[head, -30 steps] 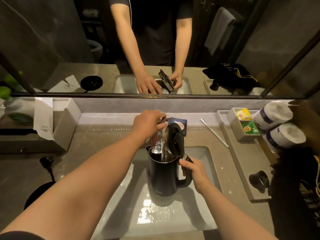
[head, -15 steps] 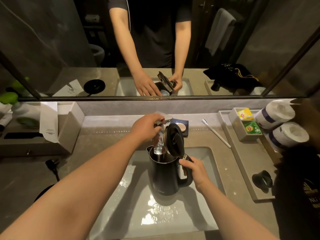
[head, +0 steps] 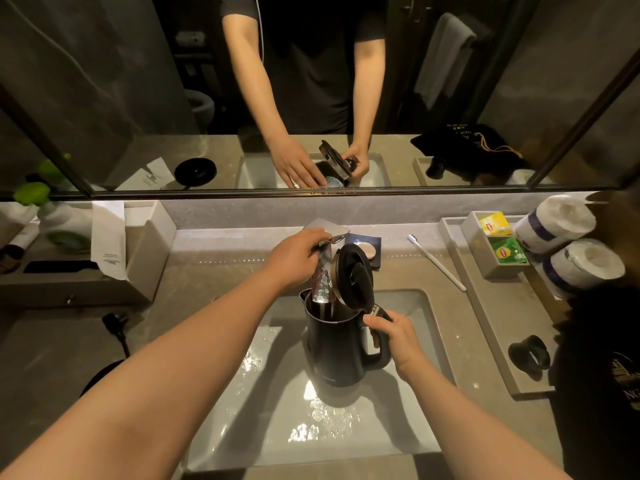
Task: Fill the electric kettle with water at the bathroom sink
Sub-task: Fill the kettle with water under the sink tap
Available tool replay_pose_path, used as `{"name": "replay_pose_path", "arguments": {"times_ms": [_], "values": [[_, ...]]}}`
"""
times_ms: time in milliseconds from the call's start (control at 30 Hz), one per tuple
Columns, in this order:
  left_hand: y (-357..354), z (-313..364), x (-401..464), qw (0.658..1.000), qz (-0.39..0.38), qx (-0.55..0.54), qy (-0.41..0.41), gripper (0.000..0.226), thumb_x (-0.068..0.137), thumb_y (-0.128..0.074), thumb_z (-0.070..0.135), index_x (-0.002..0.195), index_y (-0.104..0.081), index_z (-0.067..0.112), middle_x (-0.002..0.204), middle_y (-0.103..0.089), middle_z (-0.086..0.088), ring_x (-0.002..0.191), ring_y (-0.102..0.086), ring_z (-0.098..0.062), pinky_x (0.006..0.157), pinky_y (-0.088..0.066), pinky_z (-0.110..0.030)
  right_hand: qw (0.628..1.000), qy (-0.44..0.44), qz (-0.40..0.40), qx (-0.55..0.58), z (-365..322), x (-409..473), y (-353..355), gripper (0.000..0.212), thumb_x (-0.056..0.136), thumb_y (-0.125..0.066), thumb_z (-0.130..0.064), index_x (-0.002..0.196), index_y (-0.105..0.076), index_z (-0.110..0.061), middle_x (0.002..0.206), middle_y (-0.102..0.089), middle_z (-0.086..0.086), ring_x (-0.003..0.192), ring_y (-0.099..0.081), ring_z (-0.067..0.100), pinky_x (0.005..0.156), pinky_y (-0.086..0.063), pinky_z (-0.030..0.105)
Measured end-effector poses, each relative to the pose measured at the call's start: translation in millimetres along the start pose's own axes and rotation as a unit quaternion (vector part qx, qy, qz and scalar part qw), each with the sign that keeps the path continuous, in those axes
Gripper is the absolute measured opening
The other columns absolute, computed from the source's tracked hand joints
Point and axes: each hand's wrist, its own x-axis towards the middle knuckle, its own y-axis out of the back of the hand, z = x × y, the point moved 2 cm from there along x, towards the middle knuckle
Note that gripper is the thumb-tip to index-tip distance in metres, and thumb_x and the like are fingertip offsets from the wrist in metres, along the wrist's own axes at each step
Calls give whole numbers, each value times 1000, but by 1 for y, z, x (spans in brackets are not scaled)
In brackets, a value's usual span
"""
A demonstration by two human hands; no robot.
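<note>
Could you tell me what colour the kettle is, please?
The kettle is black, seen best in the head view.

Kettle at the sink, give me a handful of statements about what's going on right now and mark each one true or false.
1. The kettle lid is flipped open. True.
2. Water from the faucet is running into the kettle. True.
3. The left hand holds the kettle handle. False: the right hand grips the handle; the left hand is on the faucet.
4. The kettle stands on the counter beside the sink. False: it is over the basin.
5. A toothbrush lies on the counter, right of the faucet. True.
</note>
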Motion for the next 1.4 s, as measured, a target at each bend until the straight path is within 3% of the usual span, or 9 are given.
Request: {"name": "replay_pose_path", "arguments": {"times_ms": [133, 267, 433, 533, 700, 867, 1133, 1400], "values": [[-1, -1, -2, 1000, 3, 9, -2, 47, 86, -53, 6, 129, -53, 25, 139, -51, 2, 124, -47, -21, 96, -36, -32, 1000, -1, 1, 11, -3, -2, -2, 23, 74, -73, -26, 51, -69, -27, 48, -62, -9, 46, -59, 5, 48, -47, 18], [-3, -3, -2, 1000, -10, 18, 9, 49, 87, -53, 8, 132, -49, 28, 144, -45, 2, 129, -42, -21, 102, -35, -36, 1000, -3, -1, 13, -1, -1, -1, 33, 82, -73, -13, 52, -68, -25, 48, -61, -7, 46, -58, 6, 48, -48, 19], [-4, -4, -2, 1000, -16, 10, 19, 51, 87, -50, 6, 133, -48, 28, 146, -44, 2, 131, -40, -20, 103, -33, -35, 1000, 8, 3, 21, -1, -3, -3, 18, 72, -75, -21, 59, -66, -12, 47, -60, -5, 45, -58, 6, 47, -48, 19], [-4, -3, -2, 1000, -17, 8, 18, 51, 87, -49, 6, 134, -48, 27, 146, -43, 1, 131, -40, -21, 103, -32, -35, 1000, 9, 4, 23, 0, -3, -3, 19, 71, -74, -21, 64, -66, -6, 47, -60, -5, 45, -58, 5, 47, -48, 19], [-4, -3, -3, 1000, -21, 7, 17, 52, 88, -48, 5, 135, -47, 27, 147, -42, 2, 131, -40, -21, 104, -33, -37, 1000, 10, 12, 15, 2, -1, 0, 22, 81, -73, -8, 61, -65, -8, 46, -59, -5, 45, -57, 6, 46, -47, 19], [-5, -4, -3, 999, -25, 9, 22, 54, 87, -46, 3, 135, -46, 28, 148, -40, 4, 131, -39, -20, 105, -34, -38, 1000, 10, 11, 25, 1, -3, -1, 20, 73, -75, -18, 63, -64, -5, 47, -58, -4, 45, -56, 6, 47, -47, 20], [-5, -4, -3, 999, -29, 7, 31, 56, 87, -44, 2, 135, -44, 31, 149, -39, 4, 132, -38, -20, 105, -36, -40, 1000, 1, 15, 27, 5, -4, -4, 21, 81, -72, -6, 61, -67, -8, 47, -59, -4, 45, -55, 7, 47, -47, 20], [-5, -4, -5, 999, -30, -3, 30, 57, 86, -43, 1, 135, -45, 31, 149, -38, 3, 132, -38, -21, 105, -35, -39, 999, 2, 21, 33, 4, -4, -5, 17, 78, -75, -8, 62, -69, -7, 47, -59, -4, 44, -55, 7, 47, -46, 20]]}}
